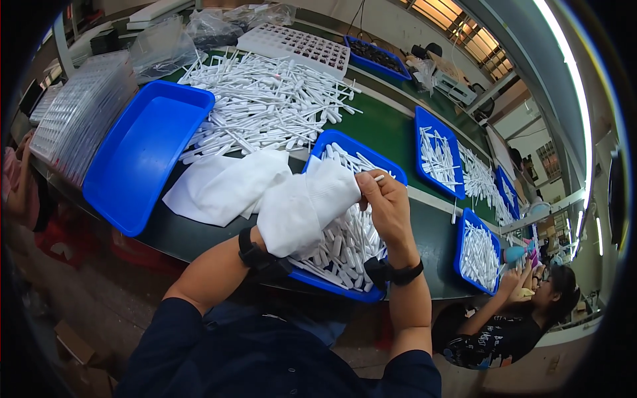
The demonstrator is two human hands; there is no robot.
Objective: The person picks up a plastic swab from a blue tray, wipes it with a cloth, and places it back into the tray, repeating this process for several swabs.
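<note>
A white cloth (308,202) covers my left hand (279,229) from the wrist forward, so its fingers are hidden. At the cloth's right end my right hand (385,202) is closed, pinching a thin white stick (379,178) between thumb and fingers. Only a short end of that stick shows. Both hands are above a blue tray (325,284) full of white plastic sticks (348,249), each with a thin stem and a thicker part. A second white cloth (229,182), or another part of the same one, lies on the dark table just left of the tray.
A large heap of white sticks (265,96) covers the green surface beyond. To the left are a blue tray (149,142) and stacked clear plastic trays (83,113). More filled blue trays (459,182) stand on the right, near a co-worker (504,331). A white holed tray (295,50) lies behind the heap.
</note>
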